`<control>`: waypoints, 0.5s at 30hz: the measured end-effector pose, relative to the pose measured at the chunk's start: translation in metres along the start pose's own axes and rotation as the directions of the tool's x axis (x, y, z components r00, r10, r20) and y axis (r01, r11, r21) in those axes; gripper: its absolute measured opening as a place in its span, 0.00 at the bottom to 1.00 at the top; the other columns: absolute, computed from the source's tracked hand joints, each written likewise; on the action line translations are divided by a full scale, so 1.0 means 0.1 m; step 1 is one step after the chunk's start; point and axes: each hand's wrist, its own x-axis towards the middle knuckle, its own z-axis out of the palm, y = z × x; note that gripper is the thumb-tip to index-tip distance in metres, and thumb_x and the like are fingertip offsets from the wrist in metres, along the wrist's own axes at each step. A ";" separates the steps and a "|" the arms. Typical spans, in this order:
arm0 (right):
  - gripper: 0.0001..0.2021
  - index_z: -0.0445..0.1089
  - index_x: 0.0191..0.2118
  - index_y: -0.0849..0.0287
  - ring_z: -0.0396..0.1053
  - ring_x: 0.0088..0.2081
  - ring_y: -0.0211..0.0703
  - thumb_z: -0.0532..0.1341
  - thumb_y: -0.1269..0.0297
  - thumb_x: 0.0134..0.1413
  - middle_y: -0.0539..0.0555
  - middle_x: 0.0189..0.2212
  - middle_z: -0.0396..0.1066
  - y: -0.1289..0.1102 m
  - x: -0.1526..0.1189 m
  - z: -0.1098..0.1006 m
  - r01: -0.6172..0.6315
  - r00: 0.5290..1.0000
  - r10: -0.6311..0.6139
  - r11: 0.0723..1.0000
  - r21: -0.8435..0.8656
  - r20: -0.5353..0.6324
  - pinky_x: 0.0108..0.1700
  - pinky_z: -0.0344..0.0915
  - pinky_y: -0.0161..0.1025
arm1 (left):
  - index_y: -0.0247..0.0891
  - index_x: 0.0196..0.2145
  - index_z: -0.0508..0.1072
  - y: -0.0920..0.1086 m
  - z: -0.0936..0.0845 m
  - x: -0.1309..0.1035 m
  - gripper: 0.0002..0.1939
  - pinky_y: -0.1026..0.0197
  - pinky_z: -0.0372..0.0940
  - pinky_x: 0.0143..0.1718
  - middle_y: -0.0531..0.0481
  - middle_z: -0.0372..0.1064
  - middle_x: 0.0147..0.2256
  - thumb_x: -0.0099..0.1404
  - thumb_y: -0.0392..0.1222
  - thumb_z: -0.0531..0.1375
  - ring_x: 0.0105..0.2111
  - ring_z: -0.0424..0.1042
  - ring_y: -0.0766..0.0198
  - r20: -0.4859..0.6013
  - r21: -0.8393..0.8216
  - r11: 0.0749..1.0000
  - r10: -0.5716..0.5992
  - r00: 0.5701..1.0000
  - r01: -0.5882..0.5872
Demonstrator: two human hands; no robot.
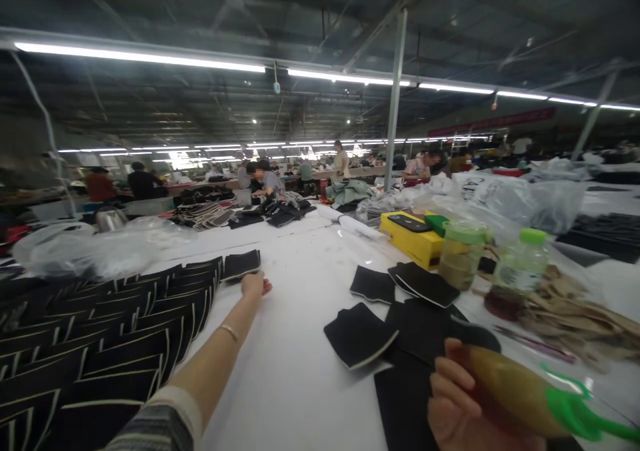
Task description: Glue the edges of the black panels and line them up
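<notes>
Stretched forward, my left hand (254, 284) has its fingers closed at the near corner of a small black fabric piece (242, 264) with a pale edge. That piece lies at the far right end of the overlapping rows of black fabric pieces (145, 344). My right hand (457, 397) is wrapped round a squeeze bottle (515, 384) of yellowish-brown liquid, its green cap and nozzle pointing right. Left of the bottle are loose black pieces, among them a pale-edged piece (360, 334) and a larger plain piece (404, 407). The right fingertips are close to the dark pieces.
A yellow box (413, 241), a green-lidded jar (463, 257) and a green-capped bottle (523, 271) stand at the right. Beige fabric strips (580, 307) lie beyond the right hand. Clear plastic bags (100, 247) sit at the left. A metal post (397, 104) rises behind; people work farther back.
</notes>
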 end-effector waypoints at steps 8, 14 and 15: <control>0.28 0.67 0.51 0.56 0.64 0.28 0.37 0.68 0.55 0.42 0.50 0.33 0.65 0.11 -0.20 0.23 0.078 0.991 -0.085 0.994 0.076 0.103 0.37 0.73 0.38 | 0.42 0.52 0.70 -0.33 0.86 -1.62 0.40 0.42 0.55 0.57 0.39 0.63 0.53 0.44 0.62 0.69 0.55 0.59 0.42 0.795 0.381 0.547 0.218 0.566 -0.746; 0.30 0.68 0.51 0.58 0.66 0.32 0.38 0.70 0.50 0.42 0.51 0.35 0.68 0.08 -0.24 0.16 0.072 0.972 -0.088 0.994 0.081 0.218 0.40 0.72 0.38 | 0.37 0.54 0.68 -0.14 0.60 -2.07 0.36 0.42 0.63 0.49 0.34 0.61 0.50 0.54 0.63 0.58 0.51 0.62 0.41 0.860 0.510 0.050 -0.003 0.510 -0.859; 0.30 0.68 0.51 0.58 0.66 0.32 0.38 0.69 0.49 0.42 0.52 0.36 0.68 0.08 -0.24 0.15 0.073 0.968 -0.091 0.994 0.081 0.234 0.40 0.72 0.38 | 0.37 0.54 0.68 -0.11 0.50 -2.15 0.34 0.43 0.64 0.47 0.34 0.62 0.49 0.54 0.60 0.58 0.50 0.63 0.41 0.859 0.512 0.040 -0.024 0.511 -0.858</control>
